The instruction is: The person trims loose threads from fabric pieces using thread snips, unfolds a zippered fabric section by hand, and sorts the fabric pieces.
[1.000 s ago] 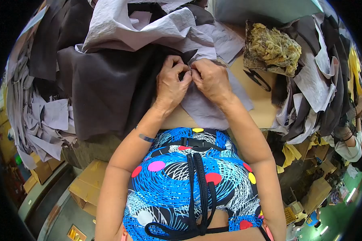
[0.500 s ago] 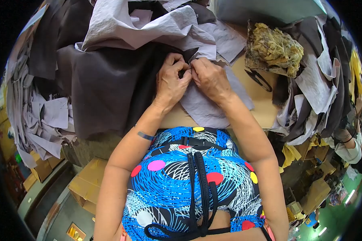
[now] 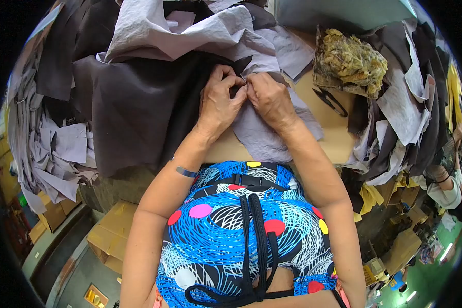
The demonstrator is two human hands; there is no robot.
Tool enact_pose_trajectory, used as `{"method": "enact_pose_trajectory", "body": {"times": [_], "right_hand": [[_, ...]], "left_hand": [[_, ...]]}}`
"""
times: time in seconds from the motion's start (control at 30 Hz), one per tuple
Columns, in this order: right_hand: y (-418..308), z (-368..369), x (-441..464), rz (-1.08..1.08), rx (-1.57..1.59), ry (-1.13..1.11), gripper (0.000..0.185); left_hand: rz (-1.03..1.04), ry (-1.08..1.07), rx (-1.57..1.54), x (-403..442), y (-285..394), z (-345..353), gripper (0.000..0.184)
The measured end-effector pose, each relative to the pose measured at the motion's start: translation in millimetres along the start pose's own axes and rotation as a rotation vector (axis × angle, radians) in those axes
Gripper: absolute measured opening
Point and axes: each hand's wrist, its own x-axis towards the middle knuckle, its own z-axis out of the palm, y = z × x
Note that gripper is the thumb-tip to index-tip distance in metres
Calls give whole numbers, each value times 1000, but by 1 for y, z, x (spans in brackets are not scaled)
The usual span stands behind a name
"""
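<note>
My left hand [image 3: 218, 100] and my right hand [image 3: 272, 100] meet fingertip to fingertip at the edge of a dark brown leather sheet [image 3: 133, 113]. Thumb and forefinger of my left hand are pinched together on that edge, leaving a gap behind them. My right hand is closed in a pinch just beside it, and any small thing between the fingertips is too hidden to make out. The sheet's pale grey-lilac underside shows in a large fold [image 3: 154, 36] above my hands. A pale grey piece [image 3: 264, 136] lies under my right hand and wrist.
Black-handled snips [image 3: 331, 102] lie on the tan board [image 3: 303, 97], below a tray of yellowish, fibrous matter [image 3: 354, 61]. Strips of leather hang in piles at the left [image 3: 31, 118] and right [image 3: 405, 113]. Cardboard boxes [image 3: 110, 231] stand below. Another person's arm [image 3: 439, 174] shows at far right.
My right hand has shifted slightly rightward and its fingers have curled in more. The pale piece under it has moved a little. My left hand stays nearly in place.
</note>
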Motion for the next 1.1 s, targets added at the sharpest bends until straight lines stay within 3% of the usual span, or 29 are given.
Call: {"method": "enact_pose_trajectory", "body": {"times": [0.43,0.83,1.1], "right_hand": [[-2,-5,4,-25,-138,-63,9],[-4,-10,6,173,92,-21,10],[-3,-12,7,-37,-91,-115,12]], "left_hand": [[15,-24,6,3,-5,4,12],[-1,-19,-84,3,-8,4,11],[23,-57,-72,4,-9,2,11]]}}
